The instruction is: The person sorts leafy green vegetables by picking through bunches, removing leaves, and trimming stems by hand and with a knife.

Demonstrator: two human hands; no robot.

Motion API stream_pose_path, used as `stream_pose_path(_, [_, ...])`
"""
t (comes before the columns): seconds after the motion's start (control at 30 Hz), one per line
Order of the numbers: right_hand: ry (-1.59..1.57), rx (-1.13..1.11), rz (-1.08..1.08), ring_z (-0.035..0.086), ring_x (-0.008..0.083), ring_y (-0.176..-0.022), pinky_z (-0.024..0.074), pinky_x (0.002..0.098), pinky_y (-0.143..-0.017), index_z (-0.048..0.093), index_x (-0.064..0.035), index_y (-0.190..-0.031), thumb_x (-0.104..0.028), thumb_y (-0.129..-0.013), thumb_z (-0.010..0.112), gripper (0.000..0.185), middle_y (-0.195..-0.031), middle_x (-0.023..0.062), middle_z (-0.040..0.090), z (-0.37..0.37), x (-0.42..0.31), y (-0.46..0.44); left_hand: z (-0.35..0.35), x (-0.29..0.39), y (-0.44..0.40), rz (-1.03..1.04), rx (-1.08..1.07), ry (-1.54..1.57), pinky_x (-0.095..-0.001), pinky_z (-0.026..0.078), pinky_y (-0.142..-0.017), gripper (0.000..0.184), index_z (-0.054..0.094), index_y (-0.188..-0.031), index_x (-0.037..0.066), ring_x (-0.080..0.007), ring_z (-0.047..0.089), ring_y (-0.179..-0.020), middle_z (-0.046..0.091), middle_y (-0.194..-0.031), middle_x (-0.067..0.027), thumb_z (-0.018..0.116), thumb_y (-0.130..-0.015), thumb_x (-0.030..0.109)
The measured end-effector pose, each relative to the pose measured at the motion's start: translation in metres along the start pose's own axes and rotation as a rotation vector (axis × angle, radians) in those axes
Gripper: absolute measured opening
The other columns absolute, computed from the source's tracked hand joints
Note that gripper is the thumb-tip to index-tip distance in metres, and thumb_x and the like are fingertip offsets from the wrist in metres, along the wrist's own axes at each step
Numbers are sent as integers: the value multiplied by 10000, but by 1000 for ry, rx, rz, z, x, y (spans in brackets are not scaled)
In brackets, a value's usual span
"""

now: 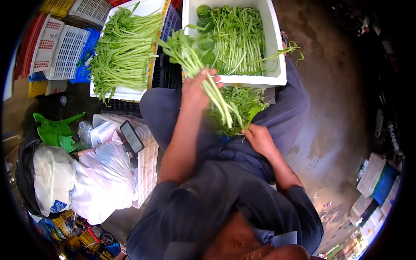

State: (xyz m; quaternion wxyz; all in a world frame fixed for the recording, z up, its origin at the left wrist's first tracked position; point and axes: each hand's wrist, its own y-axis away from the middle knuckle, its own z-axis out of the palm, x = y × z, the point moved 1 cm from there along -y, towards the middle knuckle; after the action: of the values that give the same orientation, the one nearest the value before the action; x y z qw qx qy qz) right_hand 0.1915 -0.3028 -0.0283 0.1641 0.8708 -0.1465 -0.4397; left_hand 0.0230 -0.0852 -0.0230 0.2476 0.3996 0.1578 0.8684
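My left hand (198,89) is closed around a bunch of green leafy stalks (212,96), its leaves pointing up toward the foam boxes. Lower and to the right, my right hand (259,138) pinches a stem at the edge of the loose greens (255,102) heaped between my legs. Beyond the heap stands a white foam box (242,80) holding upright stalks and some round green items. To its left, more cut greens (125,52) lie in rows on a white foam box lid or tray (125,94).
Stacked plastic baskets (69,50) stand at the upper left. Beside my left knee are a phone (131,136), a white plastic bag (104,182) and a pale crate (149,167). Bare floor (320,108) shows on the right, with more crates (372,177) at the far right.
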Motion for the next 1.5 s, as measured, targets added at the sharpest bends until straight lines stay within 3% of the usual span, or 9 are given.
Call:
stream_pose_path(0.1, [308, -116, -171, 660, 453, -891, 502, 528, -753, 639, -6, -976, -358, -888, 720, 371, -909, 239, 689, -19, -9, -18, -1, 14, 1, 47, -31, 24, -483, 641, -673, 177, 646, -1032, 40, -292, 720, -729, 710, -902, -143, 699, -951, 189])
stream_pose_path(0.13, [364, -173, -46, 654, 457, -991, 515, 514, -840, 597, -10, -1267, -427, -863, 733, 596, -1024, 272, 691, -35, -17, -32, -7, 15, -1, 48, -66, 23, -478, 637, -671, 174, 638, -1073, 53, -284, 720, -729, 706, -914, -140, 687, -962, 178])
stream_pose_path(0.2, [304, 127, -59, 684, 427, -919, 533, 468, -831, 611, 1, -1308, -400, -867, 739, 610, -1028, 285, 691, -54, -5, -61, -15, 13, -4, 37, -126, 60, -466, 626, -675, 187, 624, -1131, 55, -274, 712, -729, 693, -913, -125, 662, -978, 157])
stream_pose_path(0.3, [-373, 270, 84, 668, 118, -763, 494, 267, -630, 636, 31, -1242, -229, -1000, 616, 356, -893, 54, 689, -83, 22, -133, -16, 6, 0, 25, -186, 37, -459, 606, -729, 225, 597, -1218, 84, -238, 688, -773, 667, -937, -82, 621, -1003, 146])
stream_pose_path(0.57, [-805, 286, 552, 681, 284, -685, 539, 339, -553, 481, -102, -1427, -220, -995, 604, 465, -1091, 134, 635, -96, 71, -259, -17, -10, 1, 16, -192, -81, -426, 567, -685, 169, 548, -1038, 102, -209, 592, -691, 548, -787, -29, 680, -934, 112])
stream_pose_path(0.73, [219, 640, -39, 677, 228, -739, 535, 379, -681, 639, -18, -1226, -179, -940, 642, 328, -951, 156, 652, -69, 149, -298, -14, -11, 0, 24, -178, -116, -433, 564, -685, 180, 541, -973, 108, -203, 575, -657, 514, -715, -17, 709, -913, 134])
stream_pose_path(0.83, [-147, 920, -150, 638, 166, -772, 505, 322, -708, 645, 48, -1159, -125, -941, 636, 279, -867, 118, 658, -74, 94, -260, -14, -12, -3, 47, -150, -147, -434, 574, -720, 132, 576, -969, 87, -221, 612, -687, 571, -734, -43, 696, -925, 121])
stream_pose_path(1.27, [-917, 513, -311, 546, 41, -774, 459, 209, -698, 595, -7, -1051, -28, -979, 608, 76, -895, -22, 631, -34, -48, -91, 43, -23, 30, 67, -270, -567, -271, 544, -710, 147, 680, -1054, -5, -116, 677, -796, 731, -934, -57, 704, -915, 33])
stream_pose_path(1.5, [-638, 599, -160, 533, 72, -673, 459, 264, -613, 617, -24, -1009, -52, -920, 681, 114, -765, 35, 612, -24, -30, -75, 20, -32, 36, 85, -155, -635, -264, 505, -619, 213, 665, -1064, -8, -111, 643, -703, 690, -840, -38, 738, -887, 85])
